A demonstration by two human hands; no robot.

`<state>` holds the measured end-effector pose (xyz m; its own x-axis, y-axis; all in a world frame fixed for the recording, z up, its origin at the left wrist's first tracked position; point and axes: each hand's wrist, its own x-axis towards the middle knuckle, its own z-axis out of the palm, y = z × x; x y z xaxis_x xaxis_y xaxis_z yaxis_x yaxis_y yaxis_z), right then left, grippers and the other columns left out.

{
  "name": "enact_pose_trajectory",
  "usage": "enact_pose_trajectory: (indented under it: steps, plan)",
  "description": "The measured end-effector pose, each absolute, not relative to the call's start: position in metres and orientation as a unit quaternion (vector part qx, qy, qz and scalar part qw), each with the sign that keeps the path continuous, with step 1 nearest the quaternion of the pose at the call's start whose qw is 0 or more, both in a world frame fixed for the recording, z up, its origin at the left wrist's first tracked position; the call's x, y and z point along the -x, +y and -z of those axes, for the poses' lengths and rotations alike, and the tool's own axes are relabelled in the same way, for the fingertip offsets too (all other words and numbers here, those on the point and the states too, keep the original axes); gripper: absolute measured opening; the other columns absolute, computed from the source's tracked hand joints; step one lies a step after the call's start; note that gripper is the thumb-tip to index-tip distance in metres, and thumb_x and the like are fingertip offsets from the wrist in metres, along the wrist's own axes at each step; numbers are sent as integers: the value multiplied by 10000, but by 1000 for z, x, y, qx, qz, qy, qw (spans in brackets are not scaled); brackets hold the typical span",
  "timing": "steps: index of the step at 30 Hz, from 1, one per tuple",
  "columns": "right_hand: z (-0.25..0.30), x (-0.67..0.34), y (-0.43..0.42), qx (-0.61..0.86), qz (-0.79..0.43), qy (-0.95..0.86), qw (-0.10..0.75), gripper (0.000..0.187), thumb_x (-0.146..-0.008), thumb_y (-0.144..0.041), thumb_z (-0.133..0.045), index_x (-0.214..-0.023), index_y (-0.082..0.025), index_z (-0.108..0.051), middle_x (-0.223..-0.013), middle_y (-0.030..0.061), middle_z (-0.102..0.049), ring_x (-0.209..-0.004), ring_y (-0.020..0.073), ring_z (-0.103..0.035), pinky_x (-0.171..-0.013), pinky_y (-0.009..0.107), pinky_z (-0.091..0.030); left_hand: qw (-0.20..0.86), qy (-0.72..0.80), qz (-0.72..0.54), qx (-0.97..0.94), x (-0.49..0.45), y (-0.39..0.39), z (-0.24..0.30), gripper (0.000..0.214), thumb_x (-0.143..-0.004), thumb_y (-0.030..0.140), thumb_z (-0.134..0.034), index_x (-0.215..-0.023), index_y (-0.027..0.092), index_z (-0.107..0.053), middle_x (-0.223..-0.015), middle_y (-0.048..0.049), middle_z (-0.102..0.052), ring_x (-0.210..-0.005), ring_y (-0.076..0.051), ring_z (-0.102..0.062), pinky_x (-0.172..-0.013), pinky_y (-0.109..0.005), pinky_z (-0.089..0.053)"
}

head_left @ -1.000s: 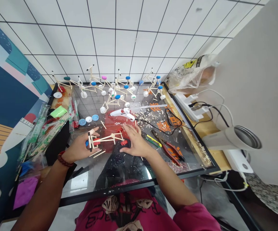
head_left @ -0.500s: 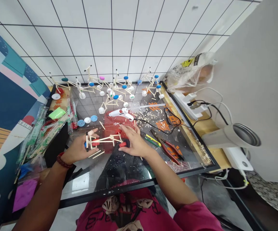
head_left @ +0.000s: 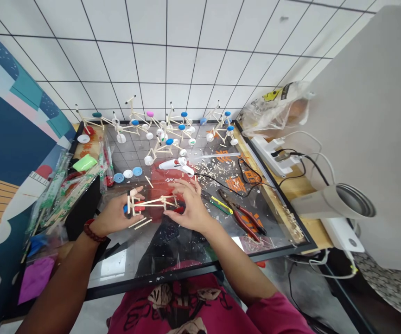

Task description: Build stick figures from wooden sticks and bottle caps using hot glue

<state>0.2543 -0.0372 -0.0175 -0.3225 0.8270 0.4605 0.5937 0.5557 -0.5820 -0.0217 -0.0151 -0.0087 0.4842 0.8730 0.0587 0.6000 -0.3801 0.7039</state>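
Observation:
A small stick-built model bicycle [head_left: 151,202], with black-tipped handlebars and red bottle caps at its lower parts, lies sideways between my hands, just over the table. My left hand [head_left: 117,214] is closed round its handlebar end, where a blue cap shows by the fingers. My right hand [head_left: 191,208] curves round the other end, thumb against the frame and fingers bent over the far side. A red cap there is partly hidden by that hand. Loose sticks [head_left: 143,224] lie below the model. Beyond it rests a white glue gun [head_left: 177,164] on a red patch.
Several finished stick models [head_left: 168,141] stand along the tiled wall. Blue and white caps [head_left: 128,174] sit left of the glue gun. Red-handled pliers [head_left: 244,220] and a yellow-green cutter [head_left: 221,204] lie at right, near wood scraps. A power strip [head_left: 273,155] is beyond the table's right edge.
My right hand has shifted its grip: the thumb has slid left along the frame and the red caps at that end are now more covered. The left hand keeps its hold.

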Motion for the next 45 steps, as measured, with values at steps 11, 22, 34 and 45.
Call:
enact_pose_trajectory:
  steps: [11, 22, 34, 45]
  plan:
    - [26, -252, -40, 454, -114, -812, 350, 115, -937, -326, -618, -899, -236, -680, -912, 8, -718, -925, 183, -595, -900, 396, -261, 179, 449, -309, -819, 16, -22, -1, 604, -696, 387, -799, -1232, 196, -597, -1208, -128, -681, -1030, -281, -683, -851, -389, -581]
    - [29, -251, -42, 453, -145, -812, 337, 138, -957, -335, -605, -919, -233, -691, -887, 10, -738, -880, 173, -597, -873, 385, -238, 117, 402, -419, -806, -8, -27, -1, 123, -792, 212, -746, -911, 226, -723, -981, -45, -707, -872, -197, -664, -826, -363, -518]
    - [27, -253, -39, 450, -187, -794, 364, 173, -957, -352, -603, -867, -252, -711, -877, -5, -749, -871, 178, -630, -873, 388, -290, 153, 474, -345, -796, -8, -33, -2, 140, -840, 351, -677, -772, 249, -744, -837, -36, -696, -840, -209, -599, -789, -360, -506]
    - [27, -255, -38, 427, -192, -795, 386, 196, -966, -333, -585, -848, -245, -714, -849, -7, -747, -842, 172, -627, -858, 389, -287, 142, 468, -353, -798, -12, -35, -4, 121, -852, 309, -676, -763, 235, -714, -869, -29, -697, -841, -199, -609, -815, -361, -485]
